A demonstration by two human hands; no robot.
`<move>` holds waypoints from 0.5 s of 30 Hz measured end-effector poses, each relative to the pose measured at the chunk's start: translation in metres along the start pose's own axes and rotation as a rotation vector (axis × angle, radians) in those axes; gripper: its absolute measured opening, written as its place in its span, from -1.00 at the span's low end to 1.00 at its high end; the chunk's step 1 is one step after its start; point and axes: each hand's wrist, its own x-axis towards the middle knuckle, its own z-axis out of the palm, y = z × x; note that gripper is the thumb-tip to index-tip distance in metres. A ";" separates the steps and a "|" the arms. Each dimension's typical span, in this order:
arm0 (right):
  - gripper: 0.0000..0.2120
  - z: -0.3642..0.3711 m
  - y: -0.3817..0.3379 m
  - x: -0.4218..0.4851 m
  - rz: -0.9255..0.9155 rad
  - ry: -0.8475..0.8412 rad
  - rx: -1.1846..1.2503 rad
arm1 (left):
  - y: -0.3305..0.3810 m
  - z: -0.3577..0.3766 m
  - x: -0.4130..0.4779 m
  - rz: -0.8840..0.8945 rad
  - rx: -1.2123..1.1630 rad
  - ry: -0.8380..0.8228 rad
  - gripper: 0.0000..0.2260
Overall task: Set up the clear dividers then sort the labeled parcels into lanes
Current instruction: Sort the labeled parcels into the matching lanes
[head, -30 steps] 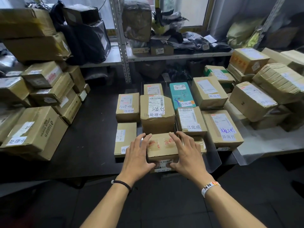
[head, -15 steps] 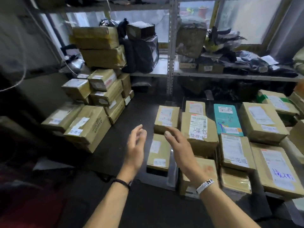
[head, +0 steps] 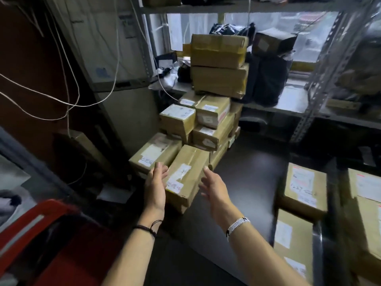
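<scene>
Both hands open, holding nothing: left hand (head: pixel 155 187) and right hand (head: pixel 213 187) flank the front box (head: pixel 185 178) of the stack on the bench (head: pixel 247 172).

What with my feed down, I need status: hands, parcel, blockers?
Left hand open, right hand open. Both flank the front brown cardboard parcel, no grip. Nothing between.

Little could be read with certainty. On the box (head: pixel 185 178) between the left hand (head: pixel 155 188) and the right hand (head: pixel 214 191), the handwritten white label (head: pixel 174 186) was too blurred to read. Just beyond the left hand, a small label (head: pixel 146 161) on a second box (head: pixel 158 150) was faintly read as "已完成". Well right of the right hand, handwritten digits (head: pixel 302 189) on a third box (head: pixel 305 205) seemed to begin "12".
</scene>
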 end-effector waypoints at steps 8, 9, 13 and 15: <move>-0.50 0.035 0.020 0.068 0.059 0.197 -0.097 | -0.022 -0.021 0.073 -0.124 0.074 0.015 -0.77; -0.51 0.036 0.023 0.071 0.059 0.191 -0.101 | -0.025 -0.021 0.077 -0.137 0.082 0.001 -0.77; -0.55 0.038 0.030 0.078 0.125 0.153 -0.017 | -0.033 -0.016 0.085 -0.162 0.119 -0.060 -0.82; -0.54 0.038 0.035 0.081 0.134 0.142 0.061 | -0.035 -0.012 0.085 -0.167 0.124 -0.099 -0.80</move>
